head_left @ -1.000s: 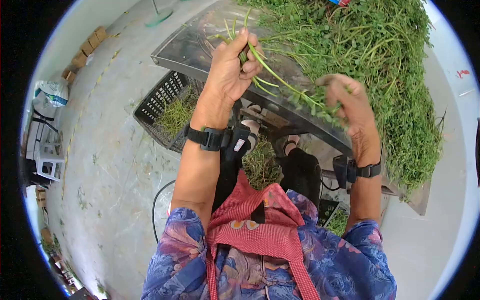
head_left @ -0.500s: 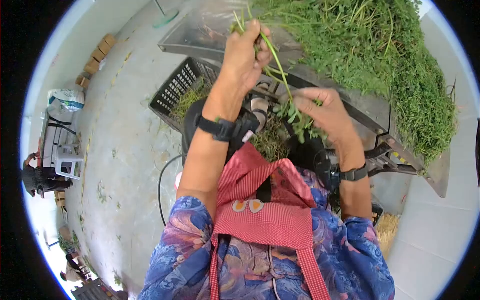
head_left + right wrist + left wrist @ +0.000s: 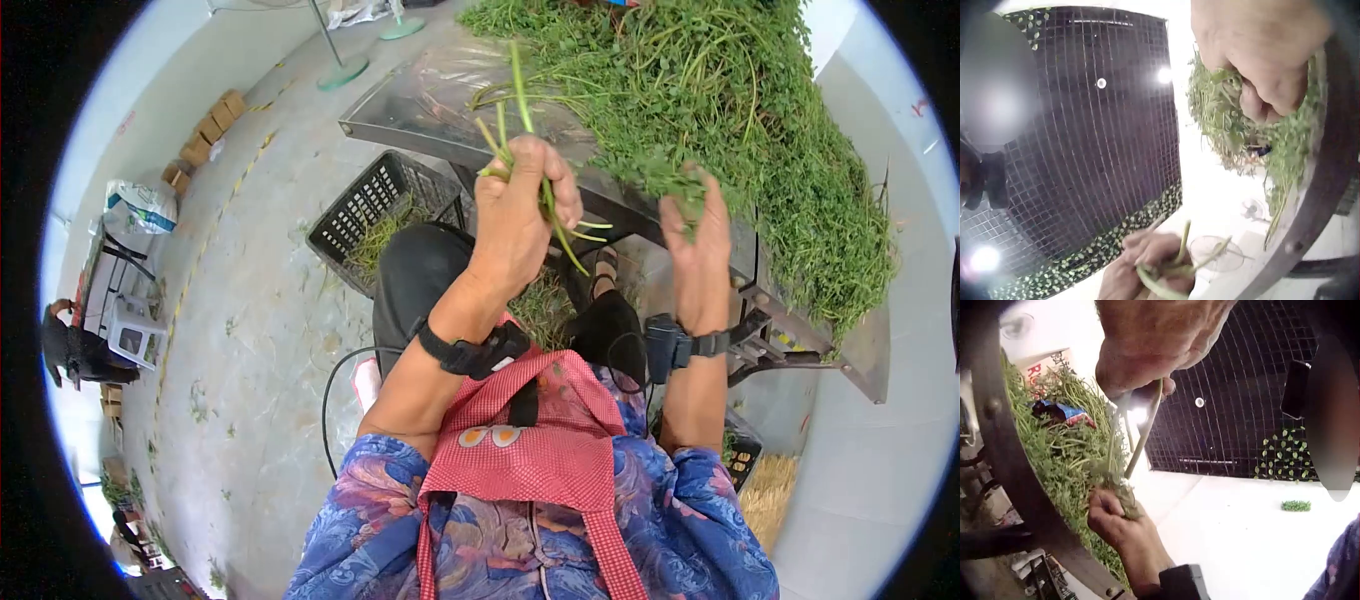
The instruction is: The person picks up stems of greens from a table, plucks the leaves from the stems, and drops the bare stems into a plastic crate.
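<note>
In the head view my left hand [image 3: 512, 222] grips a few long green stems [image 3: 520, 88], their bare ends poking out above the thumb and below the fingers. My right hand [image 3: 700, 232] is to the right, at the front edge of the metal table [image 3: 400, 130]. It pinches leafy green tops [image 3: 668, 178], slightly blurred in the head view. Leaves also show at the curled fingers of that hand in the right wrist view. Behind it spreads a large heap of leafy green stalks [image 3: 740, 110].
Below the table's left end stands a black plastic crate [image 3: 340, 235] with stems in it. Loose stems lie on the floor between the feet. A second dark crate [image 3: 740, 455] is low on the right. A white stool [image 3: 135, 330] and cardboard boxes [image 3: 210, 125] stand at the far left.
My right hand moved in toward the left hand's stems, then back out toward the heap with leafy tops. The left hand is lower in view, its stems now without the leafy end.
</note>
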A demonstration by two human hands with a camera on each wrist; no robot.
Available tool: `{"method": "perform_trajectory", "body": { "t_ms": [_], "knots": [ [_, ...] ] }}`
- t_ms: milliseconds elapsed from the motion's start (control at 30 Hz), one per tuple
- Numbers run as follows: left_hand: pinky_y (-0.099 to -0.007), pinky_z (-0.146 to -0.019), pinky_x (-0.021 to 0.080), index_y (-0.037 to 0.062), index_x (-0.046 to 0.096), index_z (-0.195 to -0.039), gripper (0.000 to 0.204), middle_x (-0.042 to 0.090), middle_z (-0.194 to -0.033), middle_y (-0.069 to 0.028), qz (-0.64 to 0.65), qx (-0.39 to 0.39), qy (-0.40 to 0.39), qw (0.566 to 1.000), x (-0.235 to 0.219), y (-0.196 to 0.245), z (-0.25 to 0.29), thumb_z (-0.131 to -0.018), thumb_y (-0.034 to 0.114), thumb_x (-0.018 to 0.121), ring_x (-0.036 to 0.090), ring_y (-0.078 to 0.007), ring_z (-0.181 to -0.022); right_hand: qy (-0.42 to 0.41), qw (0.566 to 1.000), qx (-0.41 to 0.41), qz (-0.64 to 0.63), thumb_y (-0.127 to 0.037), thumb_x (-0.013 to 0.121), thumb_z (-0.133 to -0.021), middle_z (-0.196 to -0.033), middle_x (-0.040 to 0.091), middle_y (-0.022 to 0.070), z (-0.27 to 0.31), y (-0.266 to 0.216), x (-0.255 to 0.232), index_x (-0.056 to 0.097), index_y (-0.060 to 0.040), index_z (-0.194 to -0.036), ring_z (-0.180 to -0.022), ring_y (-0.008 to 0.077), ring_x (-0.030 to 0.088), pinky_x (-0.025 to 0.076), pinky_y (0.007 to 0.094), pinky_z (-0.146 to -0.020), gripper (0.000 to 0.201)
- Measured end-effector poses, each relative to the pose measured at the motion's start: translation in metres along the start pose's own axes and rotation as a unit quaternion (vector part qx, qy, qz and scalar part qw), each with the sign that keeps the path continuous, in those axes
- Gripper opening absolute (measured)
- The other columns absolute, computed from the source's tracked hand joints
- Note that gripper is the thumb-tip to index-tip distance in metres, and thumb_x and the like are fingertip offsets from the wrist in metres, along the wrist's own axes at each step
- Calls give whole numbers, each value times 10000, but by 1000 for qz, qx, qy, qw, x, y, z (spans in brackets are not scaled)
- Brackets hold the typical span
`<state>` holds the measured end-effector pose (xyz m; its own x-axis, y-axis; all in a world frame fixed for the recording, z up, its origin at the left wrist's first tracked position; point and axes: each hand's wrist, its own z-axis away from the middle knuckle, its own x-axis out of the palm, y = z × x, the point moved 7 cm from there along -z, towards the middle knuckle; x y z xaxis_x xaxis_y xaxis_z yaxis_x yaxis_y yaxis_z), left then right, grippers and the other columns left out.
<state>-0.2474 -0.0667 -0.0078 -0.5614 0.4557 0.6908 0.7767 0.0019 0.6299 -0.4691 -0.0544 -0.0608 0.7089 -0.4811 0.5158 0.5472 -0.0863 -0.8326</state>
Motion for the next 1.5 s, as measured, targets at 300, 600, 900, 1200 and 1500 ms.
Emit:
{"method": "perform_trajectory", "body": {
  "t_ms": [300,600,900,1200,1500],
  "knots": [
    [-277,-507,401,16,500,-863,240,506,-728,-68,41,70,195,978,-88,53,-66,-974,204,400,467,-142,-591,-194,967,-88,140,-315,593,-871,-737,562,-20,-35,-52,78,565,-93,-897,-519,46,438,360,177,-437,226],
    [-243,-366,216,100,410,-606,393,422,-550,-13,43,37,246,968,-143,25,-61,-905,310,553,301,-81,-413,-199,667,-298,654,-328,664,-744,-862,666,148,-117,-5,157,700,-50,-900,-776,263,630,487,383,-698,322],
    [-223,-380,226,126,363,-629,385,425,-606,-18,10,4,277,961,-152,23,-58,-927,321,510,318,-79,-469,-98,472,-305,821,-297,633,-762,-900,665,150,-142,30,170,701,-99,-953,-835,340,620,500,423,-735,284],
    [-227,-383,231,117,357,-626,371,429,-600,-36,1,31,244,969,-133,44,-79,-923,278,512,325,-87,-459,-159,671,-296,661,-332,662,-728,-835,660,193,-137,-26,165,699,-45,-928,-774,312,630,489,391,-714,352],
    [-239,-354,220,100,362,-586,403,469,-579,-59,23,41,258,965,-148,40,-97,-904,283,530,342,-102,-411,-178,561,-371,718,-286,660,-770,-880,657,155,-131,-22,160,679,-12,-909,-814,266,619,463,361,-761,308]
  ]
}}
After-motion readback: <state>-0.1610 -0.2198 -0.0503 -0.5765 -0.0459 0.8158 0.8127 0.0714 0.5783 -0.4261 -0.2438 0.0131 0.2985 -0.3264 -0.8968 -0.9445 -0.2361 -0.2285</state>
